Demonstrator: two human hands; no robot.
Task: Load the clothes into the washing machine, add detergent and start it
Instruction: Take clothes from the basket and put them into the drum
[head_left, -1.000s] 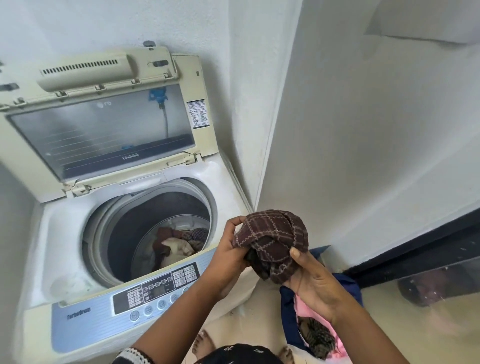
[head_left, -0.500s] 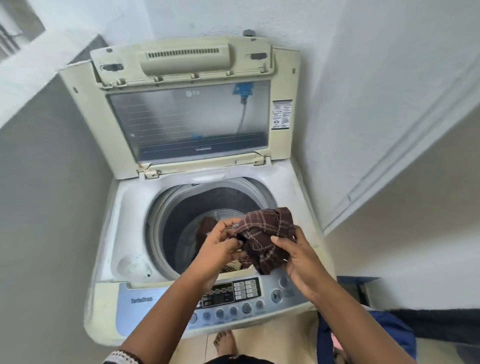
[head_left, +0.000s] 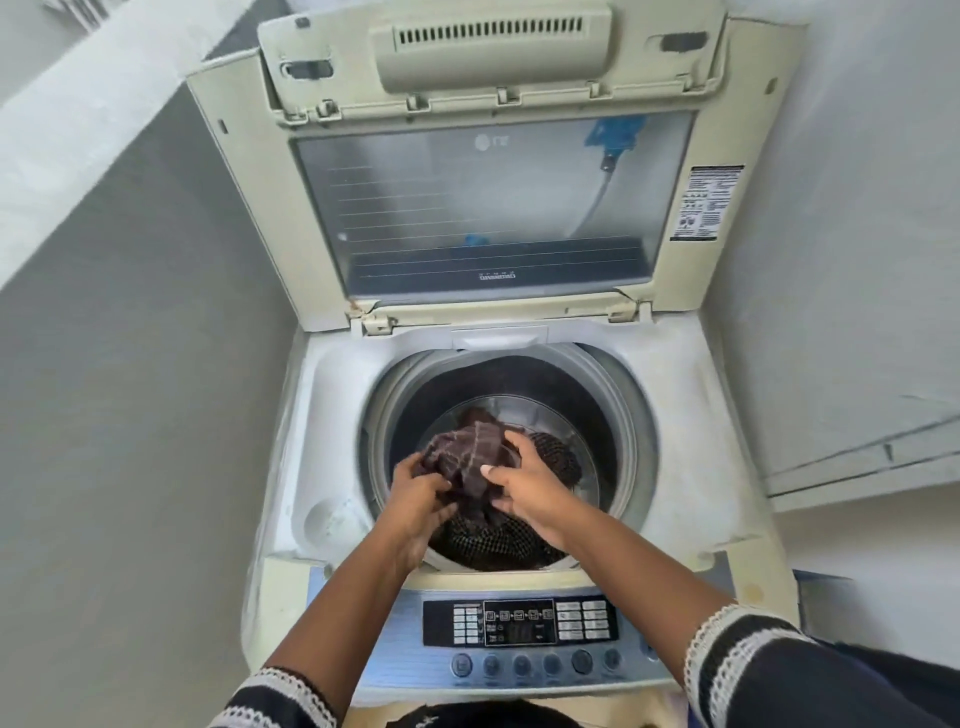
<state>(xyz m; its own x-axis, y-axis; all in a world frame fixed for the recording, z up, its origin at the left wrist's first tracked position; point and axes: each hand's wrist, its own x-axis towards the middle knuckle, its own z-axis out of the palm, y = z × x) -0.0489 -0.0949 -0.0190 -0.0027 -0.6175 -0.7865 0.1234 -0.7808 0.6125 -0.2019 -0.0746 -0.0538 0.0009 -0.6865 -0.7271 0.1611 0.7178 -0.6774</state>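
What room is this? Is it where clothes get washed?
Yes, probably a laundry corner at home: a top-loading washing machine with its lid up, and both hands putting a checked cloth inside.

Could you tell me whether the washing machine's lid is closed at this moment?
No, the lid stands raised behind the drum opening while both hands, left and right, hold a checked cloth over it.

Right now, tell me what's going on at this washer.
A person is loading laundry. Both hands, the left hand and the right hand, grip a bunched brown checked cloth over the open drum of the top-loading washing machine. Its lid stands raised. Other clothes already lie inside. The control panel is untouched.
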